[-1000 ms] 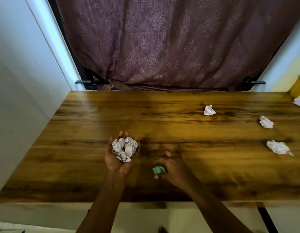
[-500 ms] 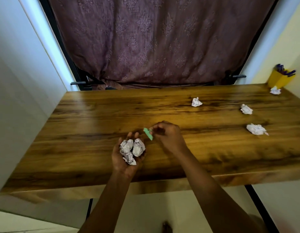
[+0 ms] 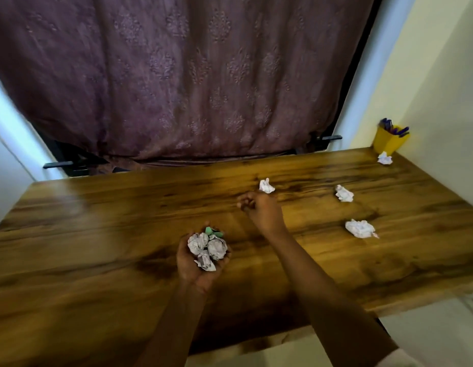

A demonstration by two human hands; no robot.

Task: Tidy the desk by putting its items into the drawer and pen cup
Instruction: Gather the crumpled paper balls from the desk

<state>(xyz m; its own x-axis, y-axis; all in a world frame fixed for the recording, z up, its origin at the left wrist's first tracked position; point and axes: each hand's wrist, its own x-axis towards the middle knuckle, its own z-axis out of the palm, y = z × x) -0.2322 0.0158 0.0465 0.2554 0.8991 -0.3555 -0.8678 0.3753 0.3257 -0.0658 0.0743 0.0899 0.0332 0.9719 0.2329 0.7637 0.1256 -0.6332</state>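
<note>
My left hand (image 3: 195, 268) is cupped palm up over the wooden desk (image 3: 97, 234) and holds three crumpled paper balls (image 3: 207, 249) with a small green scrap (image 3: 212, 231) tucked at their far side. My right hand (image 3: 261, 210) hovers further out, fingers curled and nothing seen in it, just short of a loose paper ball (image 3: 266, 186). More crumpled balls lie to the right: one (image 3: 344, 193), a larger one (image 3: 360, 228), and one (image 3: 385, 158) at the foot of the yellow pen cup (image 3: 389, 140), which holds blue pens.
A purple patterned curtain (image 3: 190, 75) hangs behind the desk's far edge. A pale wall runs along the right side next to the pen cup, and another wall along the left. No drawer shows in this view.
The green scrap went from my right hand's fingertips into my left hand's pile. My right hand then moved away toward the far paper ball. The view tilted up.
</note>
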